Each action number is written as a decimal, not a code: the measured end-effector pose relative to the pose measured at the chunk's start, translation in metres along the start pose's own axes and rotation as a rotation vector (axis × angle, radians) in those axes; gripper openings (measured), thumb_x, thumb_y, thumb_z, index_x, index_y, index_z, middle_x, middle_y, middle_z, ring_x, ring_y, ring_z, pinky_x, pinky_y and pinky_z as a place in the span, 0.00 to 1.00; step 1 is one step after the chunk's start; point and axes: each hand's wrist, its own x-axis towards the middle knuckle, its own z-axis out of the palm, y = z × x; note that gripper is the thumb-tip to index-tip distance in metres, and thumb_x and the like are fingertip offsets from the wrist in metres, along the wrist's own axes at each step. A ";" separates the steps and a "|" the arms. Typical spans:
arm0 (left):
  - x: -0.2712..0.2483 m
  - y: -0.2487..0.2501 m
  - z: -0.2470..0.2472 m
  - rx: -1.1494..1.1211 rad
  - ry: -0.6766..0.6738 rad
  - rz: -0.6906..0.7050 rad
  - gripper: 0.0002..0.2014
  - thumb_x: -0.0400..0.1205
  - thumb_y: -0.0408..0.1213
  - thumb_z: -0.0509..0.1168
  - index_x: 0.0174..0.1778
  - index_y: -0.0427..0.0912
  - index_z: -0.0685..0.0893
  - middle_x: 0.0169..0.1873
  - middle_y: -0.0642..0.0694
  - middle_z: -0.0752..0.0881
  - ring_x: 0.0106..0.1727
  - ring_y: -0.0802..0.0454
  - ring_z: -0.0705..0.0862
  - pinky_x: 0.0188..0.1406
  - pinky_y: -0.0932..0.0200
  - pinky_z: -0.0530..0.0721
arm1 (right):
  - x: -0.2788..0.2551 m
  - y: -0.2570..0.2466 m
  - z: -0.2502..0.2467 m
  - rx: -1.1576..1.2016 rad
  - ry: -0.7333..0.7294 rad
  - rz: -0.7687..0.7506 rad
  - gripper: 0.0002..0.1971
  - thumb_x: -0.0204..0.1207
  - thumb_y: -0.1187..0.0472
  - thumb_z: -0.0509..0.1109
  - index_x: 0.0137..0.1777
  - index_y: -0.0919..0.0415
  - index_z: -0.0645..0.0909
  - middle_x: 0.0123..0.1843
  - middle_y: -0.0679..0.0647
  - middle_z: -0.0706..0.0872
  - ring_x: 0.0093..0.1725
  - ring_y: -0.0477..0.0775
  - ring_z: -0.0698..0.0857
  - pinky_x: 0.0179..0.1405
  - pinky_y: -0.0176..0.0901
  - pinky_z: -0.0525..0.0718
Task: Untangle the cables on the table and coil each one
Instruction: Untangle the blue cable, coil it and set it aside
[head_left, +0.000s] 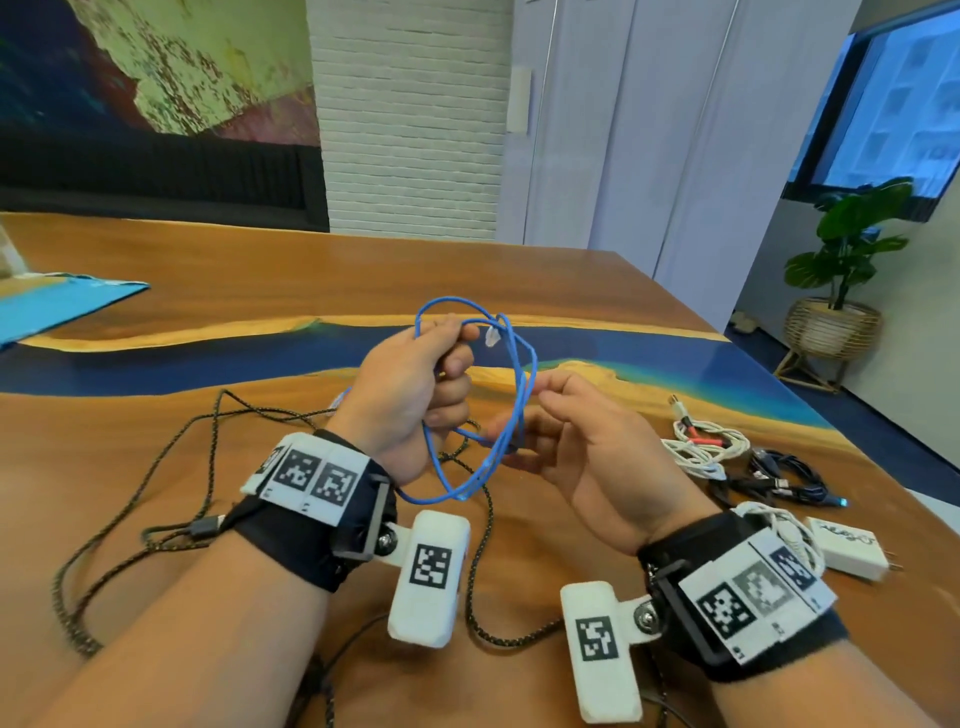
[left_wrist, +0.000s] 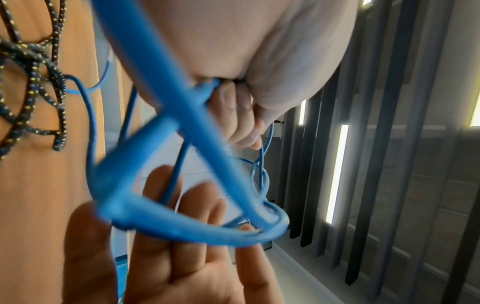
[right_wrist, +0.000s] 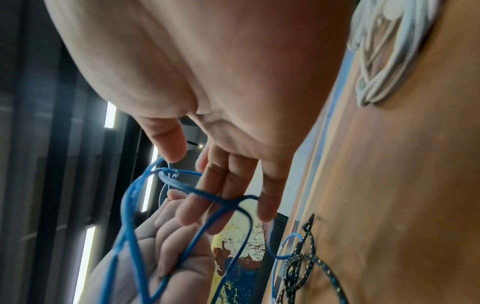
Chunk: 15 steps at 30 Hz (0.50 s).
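Observation:
My left hand (head_left: 415, 374) is raised above the wooden table (head_left: 260, 270) and grips a thin blue cable (head_left: 525, 384) gathered into a few loops. Its clear plug (head_left: 491, 338) sticks out by my fingertips. My right hand (head_left: 571, 431) is beside the coil with relaxed fingers reaching through the loops, thumb close to a strand. The left wrist view shows the blue cable (left_wrist: 197, 127) running out of my curled fingers (left_wrist: 239, 115). The right wrist view shows strands of the blue cable (right_wrist: 130, 205) lying across my straight fingers (right_wrist: 228, 185). A black braided cable (head_left: 70, 623) sprawls loose under both wrists.
At the right lie a coiled white cable (head_left: 701, 447), a bundled black cable (head_left: 784, 478) and a white charger (head_left: 847, 545) with its own coil. A blue sheet (head_left: 62, 306) lies at the far left. The table's right edge is close to the charger.

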 end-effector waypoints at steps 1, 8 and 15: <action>0.000 0.001 -0.001 -0.021 -0.003 0.002 0.14 0.94 0.41 0.55 0.45 0.41 0.79 0.25 0.51 0.69 0.17 0.60 0.58 0.11 0.68 0.57 | 0.000 0.000 -0.001 -0.058 -0.003 -0.018 0.08 0.88 0.62 0.60 0.61 0.64 0.77 0.43 0.63 0.89 0.46 0.62 0.89 0.49 0.56 0.80; 0.003 0.003 -0.006 -0.003 0.058 0.016 0.14 0.94 0.41 0.55 0.45 0.40 0.79 0.24 0.51 0.69 0.17 0.60 0.58 0.10 0.68 0.57 | -0.003 -0.004 -0.009 -0.269 -0.041 -0.138 0.10 0.76 0.55 0.71 0.37 0.55 0.92 0.32 0.53 0.84 0.44 0.58 0.84 0.50 0.51 0.79; 0.015 0.018 -0.036 -0.074 0.401 0.072 0.15 0.94 0.43 0.53 0.45 0.43 0.78 0.24 0.54 0.67 0.17 0.59 0.58 0.12 0.66 0.56 | 0.007 -0.023 -0.036 0.031 0.498 -0.130 0.13 0.92 0.60 0.58 0.45 0.61 0.77 0.19 0.46 0.67 0.24 0.49 0.74 0.41 0.50 0.88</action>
